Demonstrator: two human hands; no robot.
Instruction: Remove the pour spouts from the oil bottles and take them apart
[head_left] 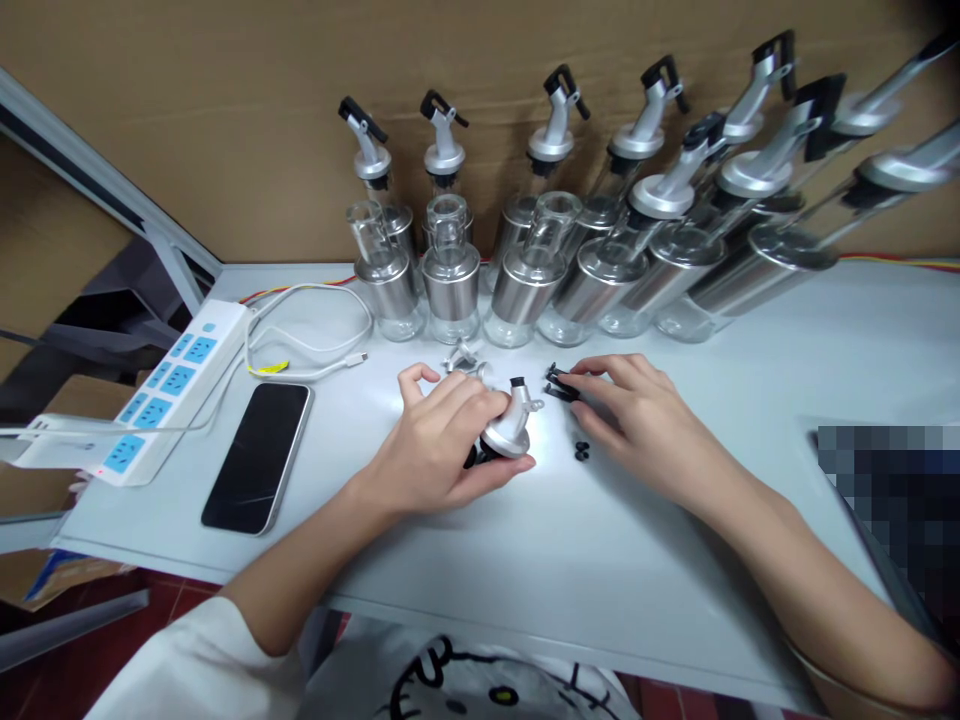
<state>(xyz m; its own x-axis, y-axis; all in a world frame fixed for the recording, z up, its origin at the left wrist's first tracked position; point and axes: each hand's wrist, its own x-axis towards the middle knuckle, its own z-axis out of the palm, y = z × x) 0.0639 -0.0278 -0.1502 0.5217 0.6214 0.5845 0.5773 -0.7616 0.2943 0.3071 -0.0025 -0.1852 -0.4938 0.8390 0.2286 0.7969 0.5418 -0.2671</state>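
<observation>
My left hand (439, 440) grips a silver pourer spout (512, 422) with a black tip, held just above the white table (525, 560). Fingertips of my right hand (637, 415) rest on a small black clip part (561, 384) lying on the table right of the spout. Two small black rings (581, 450) lie beside my right hand. Another silver spout piece (461, 357) lies just behind my left hand.
Glass bottles with steel sleeves (450, 280) stand in rows along the cardboard back wall, some fitted with pourers (444, 150), some bare-necked. At left lie a black phone (259, 455), a white power strip with blue sockets (161, 390) and a white cable (315, 330).
</observation>
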